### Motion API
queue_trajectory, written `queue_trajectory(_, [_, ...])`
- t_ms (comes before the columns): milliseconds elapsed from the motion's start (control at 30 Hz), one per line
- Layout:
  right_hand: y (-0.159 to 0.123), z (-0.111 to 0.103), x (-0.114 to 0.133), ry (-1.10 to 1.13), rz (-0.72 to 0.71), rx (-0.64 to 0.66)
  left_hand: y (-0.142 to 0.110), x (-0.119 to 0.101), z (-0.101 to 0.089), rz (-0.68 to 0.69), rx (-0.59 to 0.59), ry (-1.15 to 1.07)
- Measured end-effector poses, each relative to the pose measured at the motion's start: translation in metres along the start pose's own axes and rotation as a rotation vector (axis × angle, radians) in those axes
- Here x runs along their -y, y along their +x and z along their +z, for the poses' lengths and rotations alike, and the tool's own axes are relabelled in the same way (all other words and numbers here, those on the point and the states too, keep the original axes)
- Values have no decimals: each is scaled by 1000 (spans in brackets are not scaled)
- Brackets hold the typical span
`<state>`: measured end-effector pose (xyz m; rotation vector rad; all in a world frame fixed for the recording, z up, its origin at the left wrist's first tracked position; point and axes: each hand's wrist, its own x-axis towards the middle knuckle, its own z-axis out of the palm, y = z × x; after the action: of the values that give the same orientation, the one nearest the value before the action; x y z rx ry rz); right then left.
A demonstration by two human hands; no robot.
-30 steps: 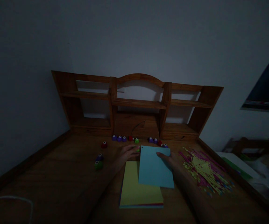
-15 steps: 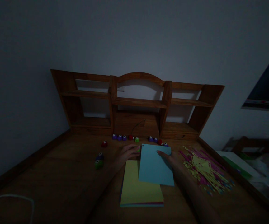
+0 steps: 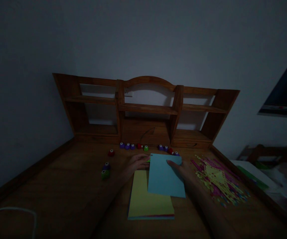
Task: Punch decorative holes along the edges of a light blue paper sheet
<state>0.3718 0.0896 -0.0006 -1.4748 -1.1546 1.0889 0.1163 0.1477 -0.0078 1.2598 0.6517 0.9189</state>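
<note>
My right hand [image 3: 183,171] grips a light blue sheet of paper [image 3: 165,177] by its right side, thumb on top and fingers underneath. A small dark dot, apparently a hole, shows at the sheet's upper left corner. Beside that corner, my left hand [image 3: 137,163] has its fingers closed around a small green thing [image 3: 148,160], seemingly a craft punch, mostly hidden by fingers and paper. Below the held sheet lies a stack of coloured paper [image 3: 149,205], yellow on top, partly covered by the blue sheet.
Small purple, red and green punch-like pieces [image 3: 127,146] line the back of the wooden desk [image 3: 66,196]; a few more [image 3: 105,174] stand at left. Pink and yellow patterned strips [image 3: 218,179] lie heaped at right. A wooden shelf [image 3: 148,109] stands behind; a white cable [image 3: 14,208] lies front left.
Both hands and the blue sheet have shifted only very slightly left. The holds look the same, and the other things have stayed in place.
</note>
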Motion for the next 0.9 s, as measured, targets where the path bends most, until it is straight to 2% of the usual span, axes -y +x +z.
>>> queue_trajectory(400, [4,-2,-4,-34,-17,-14,0,-4,1,-11,-13,9])
queue_trajectory(700, [7,-1,-7,7,-23,-2,4,3,-1,-2,-47,7])
queue_trajectory(900, [4,-2,-5,-30,-39,-11,0,-2,3,-19,-47,-30])
